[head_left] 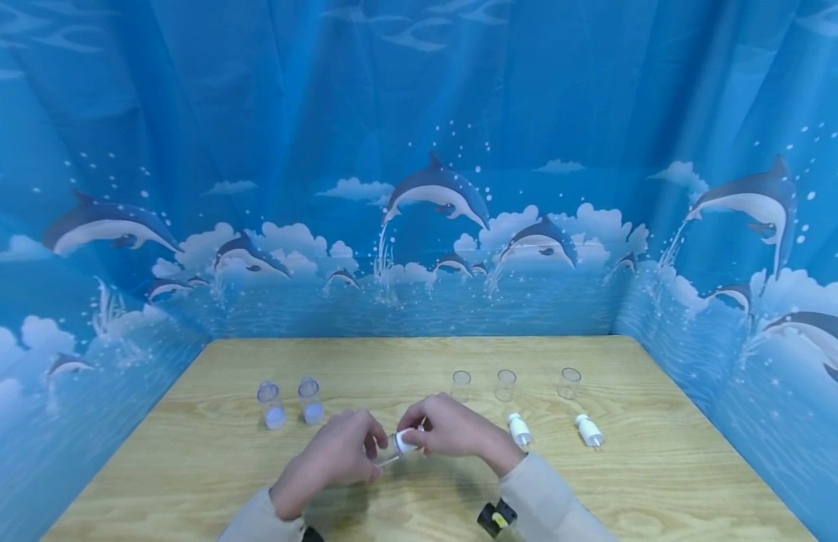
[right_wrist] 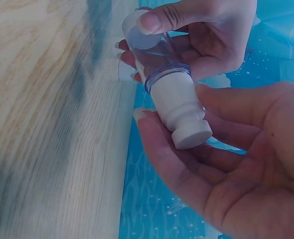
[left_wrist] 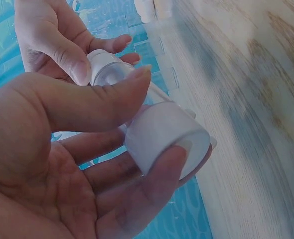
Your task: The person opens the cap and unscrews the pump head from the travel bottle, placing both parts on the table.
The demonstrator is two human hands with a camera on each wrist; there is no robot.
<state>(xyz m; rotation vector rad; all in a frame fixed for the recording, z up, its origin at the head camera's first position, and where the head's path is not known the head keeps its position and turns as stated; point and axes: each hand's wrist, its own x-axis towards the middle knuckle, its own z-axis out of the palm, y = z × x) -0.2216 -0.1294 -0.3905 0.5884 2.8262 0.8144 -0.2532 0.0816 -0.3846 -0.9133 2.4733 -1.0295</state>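
Observation:
Between the two hands, over the table's near middle, is a small clear pump bottle (right_wrist: 157, 52) with a white base (left_wrist: 162, 132). My left hand (head_left: 340, 448) grips it around the base end, the thumb along its side. A white pump head (right_wrist: 176, 97) sits at the bottle's purple-tinted rim, in line with the body. My right hand (head_left: 452, 429) holds this pump head, thumb on one side and fingers on the other. In the right wrist view the bottle lies tilted, pump end toward the right hand (right_wrist: 236, 154).
Two clear purple-tinted bottles (head_left: 270, 403) (head_left: 311, 399) stand at the left. Toward the back right are three clear caps (head_left: 461, 385) (head_left: 505, 385) (head_left: 569, 384). Two white pump heads (head_left: 519, 428) (head_left: 589, 430) lie in front of them. A dolphin-print curtain (head_left: 419, 150) surrounds the wooden table (head_left: 662, 482).

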